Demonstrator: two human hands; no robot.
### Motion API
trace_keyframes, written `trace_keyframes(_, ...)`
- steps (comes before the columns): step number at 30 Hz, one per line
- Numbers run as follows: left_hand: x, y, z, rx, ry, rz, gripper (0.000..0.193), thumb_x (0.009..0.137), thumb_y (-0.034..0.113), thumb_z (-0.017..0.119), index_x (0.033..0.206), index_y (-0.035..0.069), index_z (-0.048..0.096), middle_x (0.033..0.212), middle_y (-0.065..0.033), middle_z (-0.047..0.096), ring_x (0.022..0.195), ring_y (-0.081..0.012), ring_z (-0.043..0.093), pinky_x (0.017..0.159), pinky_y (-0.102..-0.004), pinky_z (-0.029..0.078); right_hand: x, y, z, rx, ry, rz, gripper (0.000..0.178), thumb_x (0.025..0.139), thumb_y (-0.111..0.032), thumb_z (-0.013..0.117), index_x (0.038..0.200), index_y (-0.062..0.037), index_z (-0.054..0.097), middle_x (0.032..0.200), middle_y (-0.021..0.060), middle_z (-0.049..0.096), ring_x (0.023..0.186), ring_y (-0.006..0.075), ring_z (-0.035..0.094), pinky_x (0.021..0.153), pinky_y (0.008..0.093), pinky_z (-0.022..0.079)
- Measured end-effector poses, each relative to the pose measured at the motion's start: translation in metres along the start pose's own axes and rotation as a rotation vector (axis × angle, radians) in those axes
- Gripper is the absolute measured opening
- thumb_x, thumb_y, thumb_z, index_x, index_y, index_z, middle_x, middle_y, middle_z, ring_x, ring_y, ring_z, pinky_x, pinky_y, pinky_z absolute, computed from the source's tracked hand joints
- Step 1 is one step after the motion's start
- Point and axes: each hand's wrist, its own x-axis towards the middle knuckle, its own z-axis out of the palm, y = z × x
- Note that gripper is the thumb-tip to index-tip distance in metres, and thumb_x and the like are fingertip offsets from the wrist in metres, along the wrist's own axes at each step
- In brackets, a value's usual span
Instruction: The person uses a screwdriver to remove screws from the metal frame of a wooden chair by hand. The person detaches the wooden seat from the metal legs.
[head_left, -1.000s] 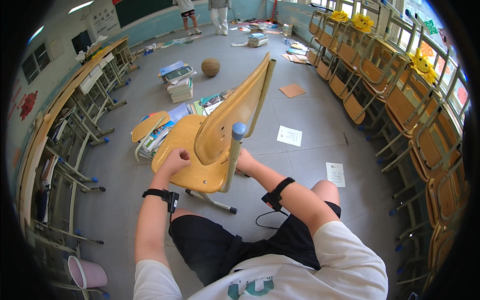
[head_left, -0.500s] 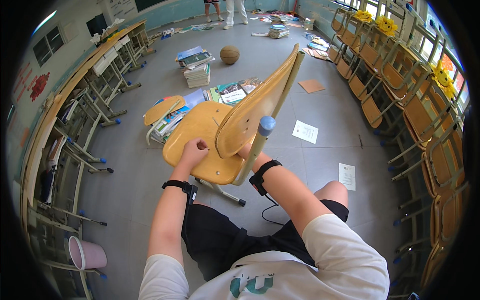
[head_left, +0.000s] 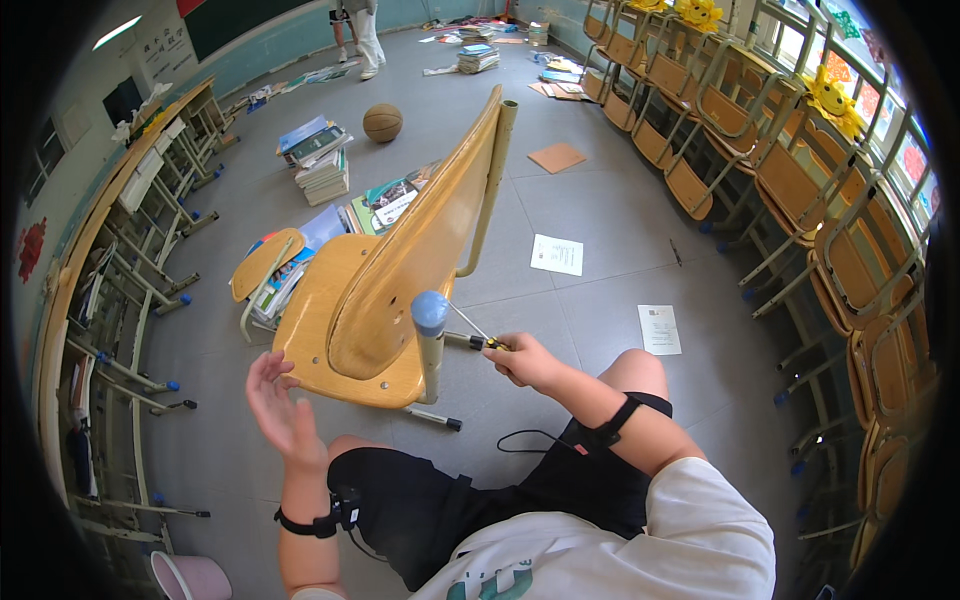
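Observation:
A chair [head_left: 312, 306] with a yellow wooden seat, a tall curved backrest and a pale metal tube frame stands in front of me. A blue cap [head_left: 430, 312] covers the end of the near tube. My right hand [head_left: 524, 362] is closed around a screwdriver [head_left: 497, 344] with a black and yellow handle, to the right of that tube. Its thin metal shaft points up and left toward the tube and backrest. My left hand [head_left: 283, 405] is open, fingers spread and holding nothing, just off the seat's near left edge.
Books [head_left: 322, 172] are stacked beyond the chair, near a basketball [head_left: 382, 123]. A small chair-like piece [head_left: 267, 265] rests by more books. Paper sheets [head_left: 557, 255] lie on the floor. Chairs [head_left: 790, 190] line the right, desks [head_left: 110, 232] the left. A pink bin [head_left: 200, 578] stands lower left; people stand far off.
My right hand has come out from behind the backrest to the right, screwdriver showing. The left hand has left the seat, moved left and nearer, and opened. My view has turned right.

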Motion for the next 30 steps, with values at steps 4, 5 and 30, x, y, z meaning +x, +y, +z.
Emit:
trace_keyframes(4,-0.006,0.04,0.066,0.298,-0.112,0.264,0.11,0.07,0.037,0.081,0.143,0.0,0.007,0.141,-0.0209,0.026,0.125,-0.034,0.036,0.104,-0.0488,0.027,-0.038,-0.02,-0.05,0.045,0.194,-0.123,0.023,0.095,-0.02,0.056,0.103,0.0015,0.058,0.063,-0.0027,0.045,0.046,0.0042,0.036,0.041,0.0213,0.027)
trace_keyframes(5,-0.007,0.04,0.084,0.396,-0.096,0.329,0.119,0.068,0.031,0.083,0.144,0.001,-0.004,0.143,-0.0238,0.018,0.129,-0.0393,0.032,0.108,-0.0533,0.022,-0.046,-0.033,-0.056,0.097,0.242,-0.169,0.022,0.094,-0.02,0.057,0.099,0.0007,0.059,0.064,-0.0026,0.046,0.048,0.0043,0.037,0.042,0.0215,0.028)
trace_keyframes(30,-0.014,0.007,-0.006,0.099,0.381,-0.304,0.088,0.084,-0.01,0.054,0.149,0.022,0.003,0.127,-0.0175,0.044,0.073,-0.024,0.061,0.063,-0.0341,0.05,-0.065,-0.071,-0.047,0.057,0.324,-0.715,0.024,0.086,-0.005,0.067,0.102,-0.0013,0.05,0.083,0.0057,0.064,0.072,0.0064,0.055,0.064,0.0206,0.043)
